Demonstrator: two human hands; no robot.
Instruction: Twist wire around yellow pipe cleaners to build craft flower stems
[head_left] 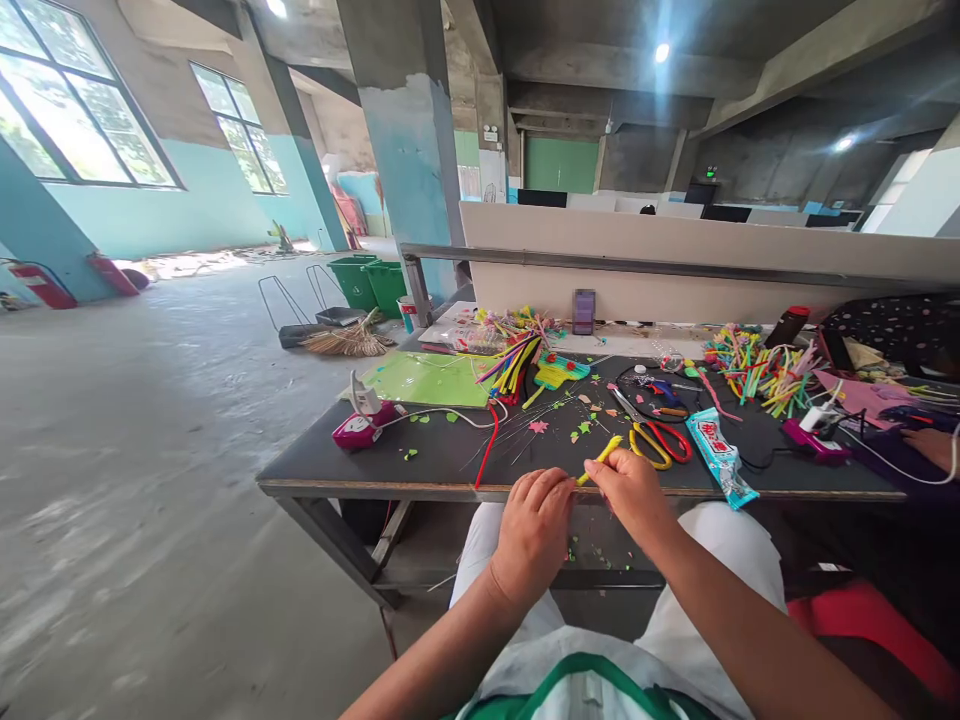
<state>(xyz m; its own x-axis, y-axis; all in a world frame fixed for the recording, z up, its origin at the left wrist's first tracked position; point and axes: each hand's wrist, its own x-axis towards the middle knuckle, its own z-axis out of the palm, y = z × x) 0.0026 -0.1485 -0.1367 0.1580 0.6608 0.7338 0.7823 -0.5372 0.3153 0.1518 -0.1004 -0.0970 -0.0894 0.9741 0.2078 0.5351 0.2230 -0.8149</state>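
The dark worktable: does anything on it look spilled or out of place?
Yes: pink and green scraps lie scattered across the worktable, like litter. A blue printed packet also looks oddly placed, slanted with one end poking past the front edge.

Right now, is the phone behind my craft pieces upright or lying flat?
Upright: the phone stands on end before the pale panel.

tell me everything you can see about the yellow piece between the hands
The yellow piece is slim, short and bright, with a soft, perhaps fuzzy look. It slants up to the right over the table's near edge, its upper end pointing away from the person. The right hand pinches it between thumb and fingers; the left hand's curled fingers are at its lower end, their hold unclear.
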